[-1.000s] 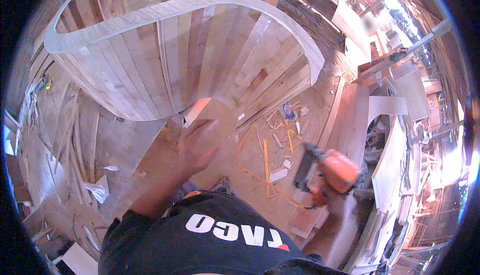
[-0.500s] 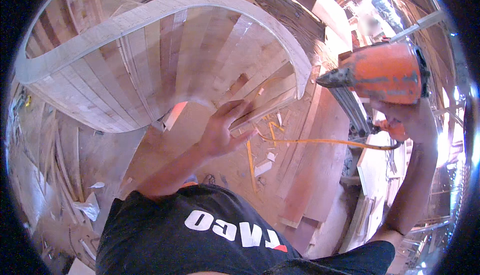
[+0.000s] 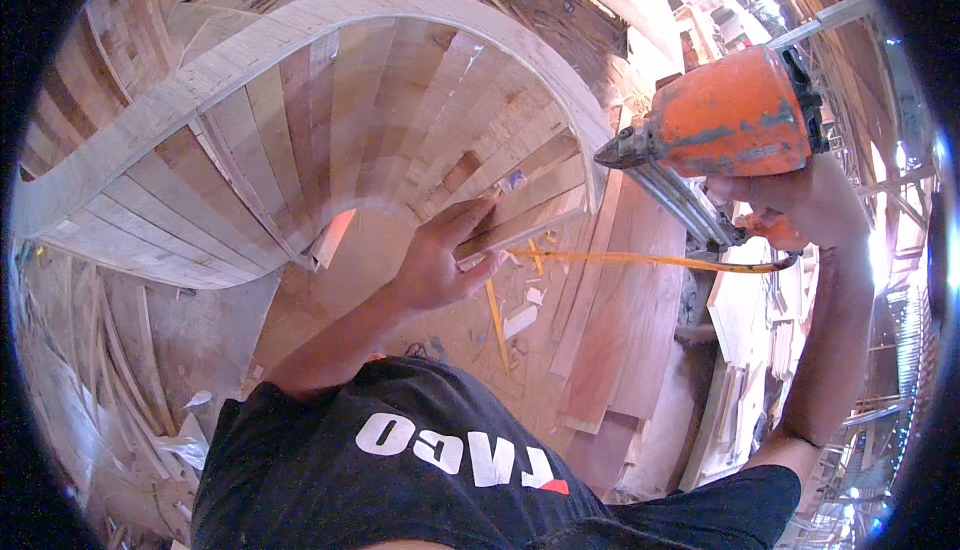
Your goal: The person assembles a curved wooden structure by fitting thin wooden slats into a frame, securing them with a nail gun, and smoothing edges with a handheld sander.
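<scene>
**Holding a nail gun beside a curved wooden rim**

Gripping the orange nail gun [image 3: 735, 120] at the upper right of the frame, with the right hand [image 3: 800, 195] wrapped around its handle. Pointing the dark nose [image 3: 622, 147] leftward, just beside the right end of the pale rim band [image 3: 385, 0]; cannot tell contact there from this angle

At the middle of the frame, the left hand [image 3: 440, 255], thumb and fingers spread about a lower edge of the curved slatted shell [image 3: 290, 100]; cannot tell a firm clamp from a light touch. Hands well apart from each other. Find the shell across the upper left and upper centre, hollow slatted face in view

For good handling, probably best to set the nose square and flush to the wood before any squeeze of the trigger. Brace the shell with the left palm, fingertips well out of line with the nose, allowing for nails breaking through thin slats. Support the gun's weight with a firm wrist against tilting. Leave slack in the yellow hose [image 3: 650, 260], clear of the thumb, and mind the loose scraps [image 3: 520, 320] at lower centre and the long boards [image 3: 640, 320] right of them
</scene>
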{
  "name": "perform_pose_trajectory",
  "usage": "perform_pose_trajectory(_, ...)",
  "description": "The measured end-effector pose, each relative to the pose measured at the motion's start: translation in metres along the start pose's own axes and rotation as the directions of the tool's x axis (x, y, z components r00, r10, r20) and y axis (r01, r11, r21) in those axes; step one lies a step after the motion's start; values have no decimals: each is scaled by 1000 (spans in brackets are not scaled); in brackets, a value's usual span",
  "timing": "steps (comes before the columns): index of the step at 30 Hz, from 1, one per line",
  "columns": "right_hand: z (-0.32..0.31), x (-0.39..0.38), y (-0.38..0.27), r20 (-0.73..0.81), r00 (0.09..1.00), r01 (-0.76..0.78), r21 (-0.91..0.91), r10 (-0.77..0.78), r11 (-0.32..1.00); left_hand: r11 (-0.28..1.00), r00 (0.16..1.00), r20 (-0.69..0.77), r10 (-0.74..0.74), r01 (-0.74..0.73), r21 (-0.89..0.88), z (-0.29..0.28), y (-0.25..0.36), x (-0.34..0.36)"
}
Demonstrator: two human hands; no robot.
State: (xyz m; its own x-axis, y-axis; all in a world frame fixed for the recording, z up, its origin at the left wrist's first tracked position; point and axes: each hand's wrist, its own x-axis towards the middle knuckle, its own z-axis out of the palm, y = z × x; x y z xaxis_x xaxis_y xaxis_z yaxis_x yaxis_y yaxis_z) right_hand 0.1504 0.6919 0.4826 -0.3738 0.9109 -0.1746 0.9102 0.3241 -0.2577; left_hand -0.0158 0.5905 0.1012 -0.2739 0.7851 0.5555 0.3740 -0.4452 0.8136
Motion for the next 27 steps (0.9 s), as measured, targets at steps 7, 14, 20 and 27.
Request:
perform_pose_trajectory(7, 1, 3, -1, -9, 1000, 0, -98, -1, 995, 990, 995, -24, 97, -95, 104, -2, -4, 2)
perform_pose_trajectory(14, 4, -14, 1, -111, 953, 246, -258, -281, 934, 996, 997, -19, 77, -77, 37, 6, -13, -1)
perform_pose_trajectory(20, -3, 8, 10, -145, 979, -174, -240, 142, 955, 999, 999, -41, 27, -28, -37, 4, -9, 0)
perform_pose_trajectory(27, -5, 6, 25, 61, 958, 287, -106, -282, 952, 999, 999, -22, 44, -45, -5, 3, -12, -1)
